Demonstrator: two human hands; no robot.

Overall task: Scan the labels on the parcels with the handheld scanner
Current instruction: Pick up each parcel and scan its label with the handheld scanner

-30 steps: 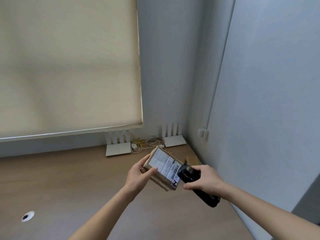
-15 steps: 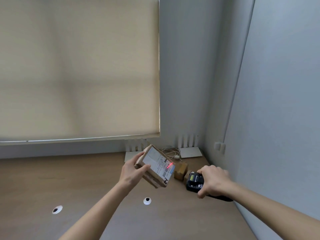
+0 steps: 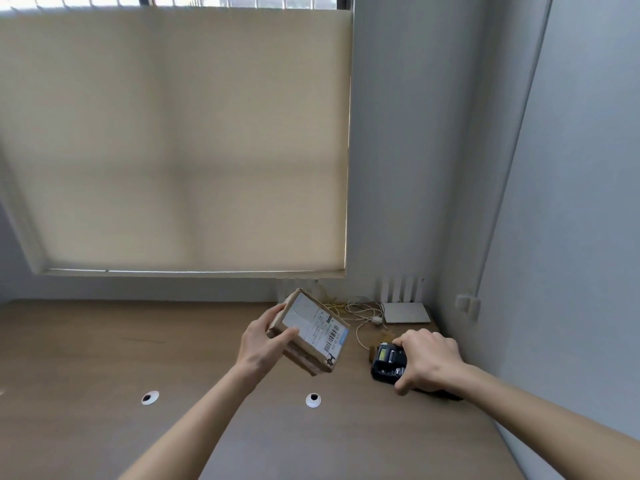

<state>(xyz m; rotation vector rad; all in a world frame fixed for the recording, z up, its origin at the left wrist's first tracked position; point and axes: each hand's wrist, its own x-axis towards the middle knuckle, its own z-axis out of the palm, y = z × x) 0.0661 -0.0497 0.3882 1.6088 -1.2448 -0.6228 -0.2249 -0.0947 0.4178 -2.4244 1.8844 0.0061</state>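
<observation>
My left hand (image 3: 258,348) grips the parcel (image 3: 309,332), fingers curled; right hand (image 3: 427,358), at three o'clock, clasps the scanner (image 3: 388,363). I'd face barcode squarely.

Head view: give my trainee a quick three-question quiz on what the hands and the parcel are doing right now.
1. True or false: the parcel lies flat on the desk.
2. Which hand grips the scanner? A) left hand B) right hand C) neither
3. Fill in: the parcel's white label faces ____ the camera.

Key:
1. False; the left hand holds it tilted above the desk.
2. B; the right hand wraps over the scanner down near the desk, right of the parcel.
3. Toward; its barcode shows near the lower right edge.
</observation>
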